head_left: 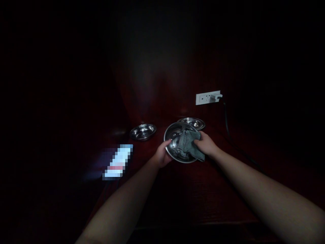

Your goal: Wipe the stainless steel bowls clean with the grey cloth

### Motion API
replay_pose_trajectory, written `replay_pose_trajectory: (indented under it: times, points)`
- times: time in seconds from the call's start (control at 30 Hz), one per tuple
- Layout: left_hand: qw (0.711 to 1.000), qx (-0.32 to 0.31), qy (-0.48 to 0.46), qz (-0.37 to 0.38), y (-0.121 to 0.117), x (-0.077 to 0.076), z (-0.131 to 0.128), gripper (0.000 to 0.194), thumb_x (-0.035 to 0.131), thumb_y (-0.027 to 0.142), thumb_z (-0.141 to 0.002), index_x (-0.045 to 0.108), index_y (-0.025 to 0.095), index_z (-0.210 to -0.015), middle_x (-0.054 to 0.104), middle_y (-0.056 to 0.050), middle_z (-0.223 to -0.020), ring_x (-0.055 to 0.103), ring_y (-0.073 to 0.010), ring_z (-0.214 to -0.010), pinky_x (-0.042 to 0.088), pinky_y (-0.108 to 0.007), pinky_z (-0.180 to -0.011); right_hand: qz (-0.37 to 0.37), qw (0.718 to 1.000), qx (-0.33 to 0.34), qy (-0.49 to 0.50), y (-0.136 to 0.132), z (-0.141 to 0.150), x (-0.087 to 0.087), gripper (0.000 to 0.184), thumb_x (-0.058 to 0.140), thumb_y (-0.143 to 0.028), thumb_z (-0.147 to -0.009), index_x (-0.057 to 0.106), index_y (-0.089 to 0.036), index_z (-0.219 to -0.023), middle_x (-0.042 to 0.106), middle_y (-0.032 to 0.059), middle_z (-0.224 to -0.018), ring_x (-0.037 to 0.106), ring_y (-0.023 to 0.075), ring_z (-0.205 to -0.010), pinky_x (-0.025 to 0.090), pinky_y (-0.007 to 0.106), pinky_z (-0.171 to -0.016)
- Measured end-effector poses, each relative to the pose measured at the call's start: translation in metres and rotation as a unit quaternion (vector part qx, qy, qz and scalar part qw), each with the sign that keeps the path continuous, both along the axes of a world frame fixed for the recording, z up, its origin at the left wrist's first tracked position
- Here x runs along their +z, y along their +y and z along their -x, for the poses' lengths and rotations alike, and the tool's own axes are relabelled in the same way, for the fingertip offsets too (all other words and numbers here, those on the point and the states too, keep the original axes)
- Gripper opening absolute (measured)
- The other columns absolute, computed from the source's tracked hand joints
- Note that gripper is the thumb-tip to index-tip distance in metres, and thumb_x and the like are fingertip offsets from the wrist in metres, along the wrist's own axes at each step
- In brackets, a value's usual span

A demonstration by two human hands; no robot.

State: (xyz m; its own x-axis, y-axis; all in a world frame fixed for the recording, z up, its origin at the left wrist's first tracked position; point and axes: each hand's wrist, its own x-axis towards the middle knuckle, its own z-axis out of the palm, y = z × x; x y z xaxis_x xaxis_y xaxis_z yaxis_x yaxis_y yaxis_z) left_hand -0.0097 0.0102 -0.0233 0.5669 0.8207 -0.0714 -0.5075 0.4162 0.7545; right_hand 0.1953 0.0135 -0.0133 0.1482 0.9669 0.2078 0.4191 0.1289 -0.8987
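Note:
A shiny metal bowl [174, 138] is tilted so that its inside faces me. My left hand [164, 154] grips its left rim, with the thumb over the edge and the fingers underneath. In my right hand [206, 144] is a grey-green cloth [190, 144], pressed against the right part of the bowl's inside and hanging over the rim. The cloth covers part of the bowl and some of my right fingers. Just behind the held bowl lies a second round metal dish [196, 122], partly hidden by it.
Another metal bowl [143, 132] sits on the dark red table [193, 193] to the left. Nearer me is a bright, pixelated screen [118, 162]. A white wall socket [204, 98] holds a plugged-in charger [215, 97], its dark cable [226, 122] running down to the right. The surroundings are very dark.

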Motion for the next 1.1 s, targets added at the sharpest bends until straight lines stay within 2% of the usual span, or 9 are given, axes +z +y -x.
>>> replay_pose_trajectory:
  times: [0.33,0.53,0.83,1.1]
  points:
    - [1.000,0.013,0.015,0.013,-0.0022,0.0037,-0.0015,0.040,0.051,0.037,-0.079,0.061,0.010,-0.106,0.069,-0.013,-0.096,0.056,-0.0294,-0.107,0.036,-0.047,-0.097,0.000,1.000,0.002,-0.007,-0.0003,-0.0002,0.0002,0.033,0.050,-0.012,-0.063,0.050,-0.016,-0.096,0.063,0.0065,-0.092,0.061,0.0156,-0.079,0.048,0.024,-0.070]
    - [1.000,0.013,0.015,0.010,-0.0040,0.0057,-0.0005,0.041,0.050,0.037,-0.080,0.059,0.010,-0.109,0.067,-0.013,-0.101,0.056,-0.0287,-0.108,0.036,-0.044,-0.098,-0.008,1.000,0.003,-0.025,0.0002,-0.0015,-0.0012,0.033,0.053,-0.014,-0.064,0.051,-0.016,-0.098,0.063,0.0074,-0.093,0.061,0.0166,-0.081,0.048,0.026,-0.073]
    - [1.000,0.010,0.016,0.008,-0.0013,0.0027,-0.0006,0.047,0.051,0.042,-0.080,0.057,0.010,-0.114,0.067,-0.013,-0.102,0.057,-0.0278,-0.107,0.037,-0.044,-0.097,-0.004,0.999,-0.001,-0.033,-0.0013,0.0005,-0.0006,0.031,0.053,-0.014,-0.069,0.051,-0.014,-0.100,0.064,0.0082,-0.095,0.061,0.0158,-0.082,0.048,0.026,-0.073]
    - [1.000,0.002,0.019,0.005,-0.0011,0.0017,0.0006,0.045,0.051,0.041,-0.080,0.058,0.010,-0.112,0.068,-0.013,-0.101,0.057,-0.0276,-0.107,0.037,-0.044,-0.097,-0.006,0.998,-0.016,-0.065,-0.0002,-0.0008,0.0003,0.026,0.054,-0.018,-0.073,0.055,-0.014,-0.098,0.065,0.0088,-0.094,0.061,0.0167,-0.081,0.047,0.027,-0.073]
